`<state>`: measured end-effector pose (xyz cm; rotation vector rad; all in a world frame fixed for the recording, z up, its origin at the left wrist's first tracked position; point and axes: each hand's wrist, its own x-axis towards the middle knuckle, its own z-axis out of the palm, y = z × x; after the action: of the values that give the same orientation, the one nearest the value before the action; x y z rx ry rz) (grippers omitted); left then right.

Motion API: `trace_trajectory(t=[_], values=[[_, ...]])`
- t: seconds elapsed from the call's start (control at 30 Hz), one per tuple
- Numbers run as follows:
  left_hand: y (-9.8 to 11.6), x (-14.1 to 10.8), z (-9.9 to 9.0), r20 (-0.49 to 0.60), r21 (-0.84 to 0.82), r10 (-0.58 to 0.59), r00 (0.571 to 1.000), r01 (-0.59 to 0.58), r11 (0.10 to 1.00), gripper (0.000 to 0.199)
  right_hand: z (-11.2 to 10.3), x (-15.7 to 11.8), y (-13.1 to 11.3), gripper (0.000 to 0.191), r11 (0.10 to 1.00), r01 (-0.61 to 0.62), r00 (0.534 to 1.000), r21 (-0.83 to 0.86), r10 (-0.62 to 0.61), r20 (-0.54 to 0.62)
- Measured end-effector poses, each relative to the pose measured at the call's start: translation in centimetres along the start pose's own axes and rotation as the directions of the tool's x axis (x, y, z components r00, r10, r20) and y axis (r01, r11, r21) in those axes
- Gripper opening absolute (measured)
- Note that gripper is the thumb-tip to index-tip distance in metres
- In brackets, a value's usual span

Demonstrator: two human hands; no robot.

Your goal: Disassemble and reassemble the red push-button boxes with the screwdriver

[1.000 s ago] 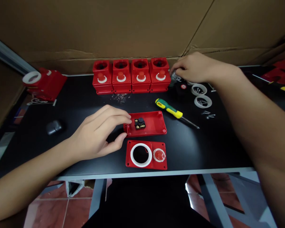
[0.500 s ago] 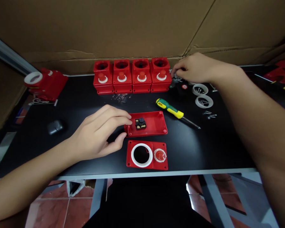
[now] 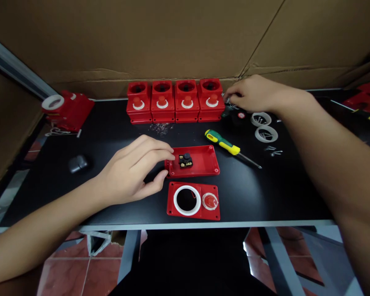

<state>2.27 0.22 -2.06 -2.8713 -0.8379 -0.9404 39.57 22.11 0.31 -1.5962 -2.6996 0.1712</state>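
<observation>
The left hand (image 3: 138,170), left of centre in the frame, is loosely curved, thumb and fingers parted at the left end of the open red housing base (image 3: 203,160), steadying more than gripping; the black switch block (image 3: 186,160) sits inside that base, mid-frame; the red cover (image 3: 204,189) lies just below; at upper right, the right hand (image 3: 251,93) is half curled over small metal parts (image 3: 233,107); the step in hand looks like picking out a fastener, and the next move calls for a fine pinch with the base kept still.

The left fingers cover part of the base's end wall; the right hand's fingertips are dim, perhaps pinching something, though I cannot tell; the red device (image 3: 368,96) is cut off by the frame's right edge.
</observation>
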Motion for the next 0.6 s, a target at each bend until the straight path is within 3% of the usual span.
trace_trajectory(t=[0.1, 0.2, 0.27, 0.33, 0.43, 0.6], values=[[-0.1, -0.1, 0.0, 0.000, 0.002, -0.016, 1.000, 0.016, 1.000, 0.026, -1.7, -1.0, 0.2, 0.039, 0.999, -0.045, 0.997, -0.009, 0.044, -0.060], [-0.2, 0.0, 0.0, -0.008, -0.002, -0.010, 1.000, 0.010, 1.000, 0.026, -3.7, -3.5, 0.0, 0.036, 0.995, -0.096, 0.972, 0.024, 0.099, -0.214], [-0.1, 0.1, -0.1, -0.012, -0.013, 0.021, 1.000, -0.021, 1.000, 0.024, -4.1, -5.9, -0.8, 0.033, 0.998, -0.009, 0.956, 0.060, 0.027, -0.293], [0.2, 0.2, -0.2, 0.012, -0.047, 0.070, 0.998, -0.069, 0.997, 0.023, -3.5, -8.2, -2.3, 0.029, 0.970, 0.228, 0.938, 0.087, -0.195, -0.287], [0.7, 0.3, -0.4, 0.092, -0.143, 0.143, 0.985, -0.129, 0.981, 0.030, -1.1, -11.0, -5.4, 0.025, 0.847, 0.524, 0.800, 0.090, -0.454, -0.392], [1.6, -0.1, -0.2, 0.234, -0.210, 0.210, 0.949, -0.162, 0.964, 0.038, 2.9, -13.5, -10.6, 0.030, 0.656, 0.744, 0.546, -0.128, -0.707, -0.449]])
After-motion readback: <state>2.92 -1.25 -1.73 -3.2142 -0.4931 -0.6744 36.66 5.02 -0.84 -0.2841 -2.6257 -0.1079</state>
